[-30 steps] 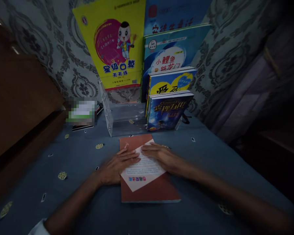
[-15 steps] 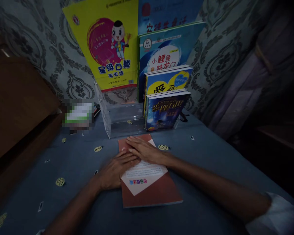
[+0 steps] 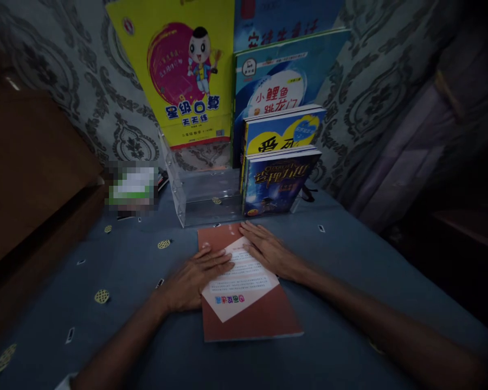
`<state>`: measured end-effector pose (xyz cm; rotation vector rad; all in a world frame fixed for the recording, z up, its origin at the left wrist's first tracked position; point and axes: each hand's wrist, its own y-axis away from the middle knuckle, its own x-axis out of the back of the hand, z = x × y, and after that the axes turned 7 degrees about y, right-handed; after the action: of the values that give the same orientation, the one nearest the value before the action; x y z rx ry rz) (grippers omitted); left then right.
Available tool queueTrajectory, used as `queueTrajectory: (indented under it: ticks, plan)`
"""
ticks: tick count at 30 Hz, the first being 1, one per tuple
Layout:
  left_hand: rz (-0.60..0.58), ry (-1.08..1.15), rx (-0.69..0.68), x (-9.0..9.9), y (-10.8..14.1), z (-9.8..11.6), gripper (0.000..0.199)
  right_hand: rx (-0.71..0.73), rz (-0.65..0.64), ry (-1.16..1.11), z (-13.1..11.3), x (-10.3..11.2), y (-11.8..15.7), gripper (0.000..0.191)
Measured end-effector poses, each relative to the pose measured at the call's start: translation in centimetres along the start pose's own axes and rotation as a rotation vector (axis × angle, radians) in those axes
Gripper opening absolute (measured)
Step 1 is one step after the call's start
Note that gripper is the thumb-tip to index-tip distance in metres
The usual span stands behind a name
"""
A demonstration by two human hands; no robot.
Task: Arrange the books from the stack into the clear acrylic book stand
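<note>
A reddish-brown book (image 3: 252,319) with a pale slanted panel of print lies flat on the blue cloth, its text upside down to me. My left hand (image 3: 195,277) rests on the book's left side, palm down with the fingers stretched across the cover. On its upper right edge lies my right hand (image 3: 270,250), also flat, with fingers extended toward the far end. The two hands are apart, and neither grips anything. Just behind the book stands a clear plastic rack (image 3: 199,212).
In the rack stand a yellow workbook (image 3: 179,65), a light-blue book (image 3: 276,70), a blue-and-yellow book (image 3: 268,132) and a dark blue book (image 3: 280,184). A blurred-out item (image 3: 132,184) lies at left, near a brown wooden piece (image 3: 36,162). A curtain (image 3: 406,135) hangs at right.
My right hand has slid right across the cover, away from my left hand, uncovering more of the printed panel. My left hand stays in nearly the same place on the book.
</note>
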<state>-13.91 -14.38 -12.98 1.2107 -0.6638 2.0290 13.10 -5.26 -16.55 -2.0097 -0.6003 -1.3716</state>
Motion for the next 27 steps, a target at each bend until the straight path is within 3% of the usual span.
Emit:
queueTrajectory:
  ticks: [11, 15, 20, 27]
  plan:
    - [0.065, 0.013, -0.007, -0.8, 0.1, -0.2, 0.067, 0.032, 0.094, -0.001, -0.1, -0.3, 1.2, 0.053]
    - [0.072, 0.034, 0.007, -0.8, 0.1, -0.1, 0.069, 0.016, 0.070, -0.029, 0.0, -0.3, 3.8, 0.050]
    - [0.059, 0.082, 0.030, -0.3, 0.1, 0.4, 0.066, 0.049, 0.055, -0.125, -0.7, 1.5, 7.9, 0.048]
    - [0.222, 0.141, -0.018, -1.1, 0.5, -0.1, 0.056, 0.076, 0.073, -0.294, -0.6, 2.9, 11.5, 0.049]
